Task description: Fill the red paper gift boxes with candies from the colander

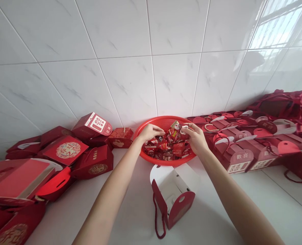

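Observation:
A red plastic basket (168,162) against the wall holds many wrapped candies (170,144), mostly red. Over its left side is my left hand (151,132), thumb and fingers drawn together low over the candies; what they pinch, if anything, I cannot make out. On the right side my right hand (197,137) pinches a small wrapped candy (185,128) with a white and red wrapper. Between my forearms, in front of the basket, stands an opened gift box (181,209), dark red outside and white inside, flaps up, with a dark red cord handle hanging at its left.
Closed red gift boxes (66,149) are piled on the left. Rows of flatter-topped red boxes with handles (236,156) stand on the right, with dark red ribbons (291,105) behind. A white tiled wall (125,81) bounds the white counter (135,211) at the back.

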`<state>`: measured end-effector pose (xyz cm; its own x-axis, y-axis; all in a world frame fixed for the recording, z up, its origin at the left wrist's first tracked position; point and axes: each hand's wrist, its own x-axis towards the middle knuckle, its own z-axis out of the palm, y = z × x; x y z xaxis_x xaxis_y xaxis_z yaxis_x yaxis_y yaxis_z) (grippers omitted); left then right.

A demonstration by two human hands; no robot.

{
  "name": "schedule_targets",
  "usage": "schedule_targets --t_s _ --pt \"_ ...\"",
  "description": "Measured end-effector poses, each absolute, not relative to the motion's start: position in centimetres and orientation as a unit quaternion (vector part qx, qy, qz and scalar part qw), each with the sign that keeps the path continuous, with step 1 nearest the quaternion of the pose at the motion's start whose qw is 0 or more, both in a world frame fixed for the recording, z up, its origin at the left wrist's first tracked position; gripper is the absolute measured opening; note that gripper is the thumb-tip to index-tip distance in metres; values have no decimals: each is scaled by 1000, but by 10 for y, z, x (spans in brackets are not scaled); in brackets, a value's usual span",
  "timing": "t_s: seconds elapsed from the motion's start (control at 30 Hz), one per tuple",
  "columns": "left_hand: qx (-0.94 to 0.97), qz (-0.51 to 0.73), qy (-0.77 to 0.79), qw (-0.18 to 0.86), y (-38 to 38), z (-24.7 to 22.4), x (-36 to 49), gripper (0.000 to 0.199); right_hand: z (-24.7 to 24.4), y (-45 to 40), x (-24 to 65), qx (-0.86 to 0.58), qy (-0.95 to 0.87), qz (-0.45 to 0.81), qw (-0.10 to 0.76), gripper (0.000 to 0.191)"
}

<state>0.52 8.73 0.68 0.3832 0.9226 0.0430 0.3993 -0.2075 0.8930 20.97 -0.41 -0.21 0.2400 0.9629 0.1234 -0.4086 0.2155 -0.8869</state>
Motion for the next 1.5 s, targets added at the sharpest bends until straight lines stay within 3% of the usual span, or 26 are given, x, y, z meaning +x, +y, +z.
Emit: schedule_targets --t_s 0.37,0.63,0.8,0.9,1.0,1.3,1.5 --pt "653 498 446 357 30 22 12 32 21 -23 202 -295 -389 589 644 34" --pt "640 531 413 370 -30 39 -3 34 43 -58 182 -283 -512 551 595 28" --pt "715 410 368 430 -62 52 -19 39 65 -87 193 -259 -681 501 467 19" --pt "782 307 380 386 -73 59 -31 37 76 -103 198 -280 -779 464 315 17" --pt "817 233 426 310 -78 63 -39 36 78 -110 196 -340 -825 385 235 21" --pt "866 29 404 291 -99 73 -47 22 77 -114 201 -367 -878 256 170 30" --pt "840 -66 379 383 -133 72 -82 24 85 -124 207 -361 -874 261 194 19"
